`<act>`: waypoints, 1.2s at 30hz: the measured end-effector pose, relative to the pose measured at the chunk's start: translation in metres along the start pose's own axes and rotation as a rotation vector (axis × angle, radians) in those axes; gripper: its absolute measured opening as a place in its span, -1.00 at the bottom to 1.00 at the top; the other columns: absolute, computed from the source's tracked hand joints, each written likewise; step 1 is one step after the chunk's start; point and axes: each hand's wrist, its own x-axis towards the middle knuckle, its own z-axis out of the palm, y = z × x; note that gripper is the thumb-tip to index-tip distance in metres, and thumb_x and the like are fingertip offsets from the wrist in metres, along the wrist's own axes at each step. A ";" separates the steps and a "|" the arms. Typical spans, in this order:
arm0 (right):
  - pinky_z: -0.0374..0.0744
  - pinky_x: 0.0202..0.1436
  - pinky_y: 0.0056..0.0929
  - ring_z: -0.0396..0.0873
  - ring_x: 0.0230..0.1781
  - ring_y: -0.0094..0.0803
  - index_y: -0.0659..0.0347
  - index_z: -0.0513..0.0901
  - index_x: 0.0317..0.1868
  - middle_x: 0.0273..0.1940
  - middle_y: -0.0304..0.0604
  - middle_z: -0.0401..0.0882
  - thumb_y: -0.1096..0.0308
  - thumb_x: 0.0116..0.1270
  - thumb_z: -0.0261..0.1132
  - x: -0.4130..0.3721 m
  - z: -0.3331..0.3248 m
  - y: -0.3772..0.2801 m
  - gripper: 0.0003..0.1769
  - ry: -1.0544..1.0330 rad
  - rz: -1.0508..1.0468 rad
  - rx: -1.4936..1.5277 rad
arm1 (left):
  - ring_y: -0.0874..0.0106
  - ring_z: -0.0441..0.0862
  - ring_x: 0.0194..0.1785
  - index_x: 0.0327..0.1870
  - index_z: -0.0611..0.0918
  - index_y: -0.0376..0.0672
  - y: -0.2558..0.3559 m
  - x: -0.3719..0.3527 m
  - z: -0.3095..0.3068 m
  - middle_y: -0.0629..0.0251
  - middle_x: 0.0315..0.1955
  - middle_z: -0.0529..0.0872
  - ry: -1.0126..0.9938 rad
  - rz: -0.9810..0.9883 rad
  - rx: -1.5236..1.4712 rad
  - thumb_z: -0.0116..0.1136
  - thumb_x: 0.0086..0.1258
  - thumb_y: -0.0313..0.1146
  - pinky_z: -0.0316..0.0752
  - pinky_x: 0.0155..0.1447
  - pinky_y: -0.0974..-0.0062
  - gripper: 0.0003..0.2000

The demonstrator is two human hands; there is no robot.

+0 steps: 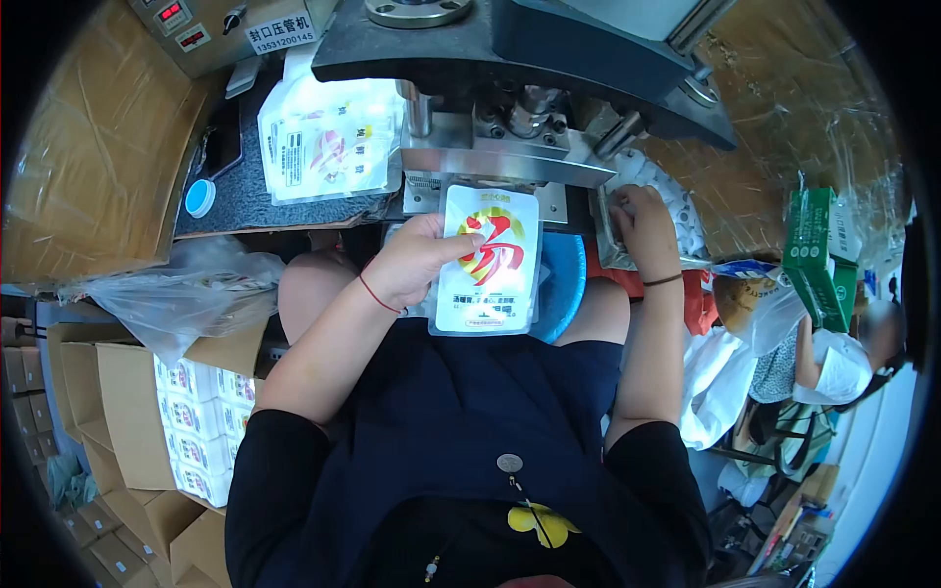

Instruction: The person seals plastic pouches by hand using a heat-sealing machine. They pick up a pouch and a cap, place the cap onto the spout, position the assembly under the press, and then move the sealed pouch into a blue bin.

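My left hand grips a white printed pouch with a red and yellow design, thumb on its front, fingers hidden behind. The pouch is upright in front of the metal jaw of a press. To the right, my right hand is at a tray of small white plastic pieces. Its fingers are curled closed; what they hold, if anything, is hidden. A stack of similar pouches lies on the dark mat left of the press.
A blue basin sits behind the pouch. A white-and-blue cap and a phone lie at the left. Open cartons hold packed pouches lower left. A green box and another person are at the right.
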 end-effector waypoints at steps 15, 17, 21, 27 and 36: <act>0.59 0.03 -0.17 0.65 -0.05 0.05 0.25 0.65 0.08 -0.05 0.09 0.66 0.49 0.45 0.22 -0.023 -0.032 -0.060 -0.76 0.228 0.000 0.275 | 0.43 0.74 0.01 0.13 0.68 -0.34 0.025 -0.063 -0.085 0.19 -0.07 0.81 0.454 0.661 0.616 0.09 0.63 -0.41 0.60 0.15 0.45 -0.76; 0.60 0.02 -0.08 0.65 -0.04 0.09 0.26 0.62 0.01 -0.07 0.08 0.67 0.43 0.47 0.23 -0.024 -0.025 -0.097 -0.82 0.104 -0.067 0.331 | 0.58 0.70 -0.15 -0.03 0.75 -0.36 0.013 -0.065 -0.069 0.30 -0.20 0.81 0.333 0.604 0.750 0.19 0.58 -0.40 0.60 0.00 0.56 -0.80; 0.60 -0.05 -0.16 0.66 -0.15 0.01 0.27 0.66 -0.15 -0.21 0.00 0.69 0.39 0.40 0.31 -0.011 -0.026 -0.137 -0.87 -0.087 -0.221 0.679 | 0.56 0.75 -0.31 -0.13 0.78 -0.30 -0.008 -0.050 -0.030 0.21 -0.40 0.80 0.258 0.513 1.018 0.36 0.34 -0.43 0.61 -0.20 0.54 -0.83; 0.55 -0.13 -0.30 0.61 -0.24 -0.14 0.32 0.66 -0.13 -0.22 -0.05 0.70 0.42 0.46 0.25 0.003 -0.037 -0.139 -0.87 -0.025 -0.407 0.535 | 0.69 0.59 -0.35 -0.24 0.78 -0.34 -0.034 -0.035 0.009 0.37 -0.47 0.75 -0.005 0.241 0.640 0.37 0.49 -0.15 0.56 -0.22 0.56 -0.66; 0.62 0.09 -0.16 0.67 0.02 0.08 0.26 0.65 0.14 0.08 0.08 0.69 0.37 0.52 0.21 0.000 -0.050 -0.091 -0.72 -0.158 -0.125 0.294 | 0.44 0.75 0.04 0.23 0.63 -0.33 -0.048 -0.024 0.021 0.17 0.08 0.77 -0.276 -0.072 0.113 0.34 0.45 -0.47 0.64 0.21 0.42 -0.64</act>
